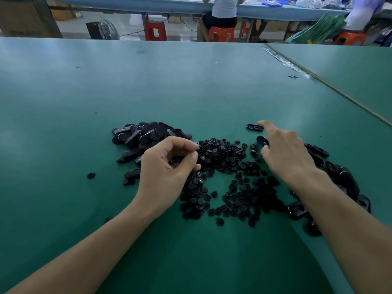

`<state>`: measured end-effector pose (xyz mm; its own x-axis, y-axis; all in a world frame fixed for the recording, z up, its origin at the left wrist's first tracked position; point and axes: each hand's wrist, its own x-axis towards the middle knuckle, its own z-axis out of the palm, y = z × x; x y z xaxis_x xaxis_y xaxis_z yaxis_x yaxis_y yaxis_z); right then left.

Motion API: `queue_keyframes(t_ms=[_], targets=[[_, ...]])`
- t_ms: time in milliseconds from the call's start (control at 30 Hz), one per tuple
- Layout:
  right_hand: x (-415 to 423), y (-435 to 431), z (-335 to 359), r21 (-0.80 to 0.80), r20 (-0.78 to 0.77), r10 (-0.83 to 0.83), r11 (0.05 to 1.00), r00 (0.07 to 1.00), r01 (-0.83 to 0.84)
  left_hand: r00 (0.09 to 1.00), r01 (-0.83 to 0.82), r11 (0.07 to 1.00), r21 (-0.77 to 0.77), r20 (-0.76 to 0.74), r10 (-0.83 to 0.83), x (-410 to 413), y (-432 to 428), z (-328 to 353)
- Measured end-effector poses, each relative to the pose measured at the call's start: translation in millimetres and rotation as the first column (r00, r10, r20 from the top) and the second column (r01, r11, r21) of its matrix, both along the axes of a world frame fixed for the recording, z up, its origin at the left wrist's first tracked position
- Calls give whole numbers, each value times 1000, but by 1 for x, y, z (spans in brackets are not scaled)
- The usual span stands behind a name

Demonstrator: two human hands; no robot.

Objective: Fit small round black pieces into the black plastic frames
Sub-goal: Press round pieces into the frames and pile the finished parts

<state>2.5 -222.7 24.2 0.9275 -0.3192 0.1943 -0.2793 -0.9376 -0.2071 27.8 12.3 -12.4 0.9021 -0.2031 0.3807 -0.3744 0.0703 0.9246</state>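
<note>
A spread heap of small round black pieces lies on the green table in front of me. A stack of black plastic frames sits to its left, and more frames lie along the right. My left hand hovers at the heap's left edge with its fingers curled and thumb and forefinger tips close together; dark pieces show inside the curl, but a pinch is unclear. My right hand grips one frame between thumb and fingers. Its forefinger stretches out to a single frame lying apart.
The green table runs far ahead, with a seam and tape at the right. One stray round piece lies to the left. Beyond the table are a fan, red stools and seated people at another bench.
</note>
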Motion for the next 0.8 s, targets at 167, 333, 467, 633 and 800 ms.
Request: queue_keyframes(t_ms=[167, 333, 467, 633, 800], targets=[[0, 5, 7, 174, 71, -1, 985, 997, -12, 1000, -2, 1000, -18, 1, 2, -2, -1, 2], [-13, 40, 9, 441, 390, 55, 865, 919, -239, 996, 43, 999, -18, -81, -44, -6, -2, 5], [-26, 75, -2, 640, 490, 62, 652, 870, -407, 981, 108, 994, -29, -158, -111, -11, -3, 9], [-35, 88, -18, 713, 515, 49, 530, 856, -459, 985, 105, 994, -22, -135, -107, -9, -2, 9], [-37, 81, -20, 797, 460, 11, 435, 888, -419, 986, 133, 991, -12, -102, -134, -7, -2, 6]])
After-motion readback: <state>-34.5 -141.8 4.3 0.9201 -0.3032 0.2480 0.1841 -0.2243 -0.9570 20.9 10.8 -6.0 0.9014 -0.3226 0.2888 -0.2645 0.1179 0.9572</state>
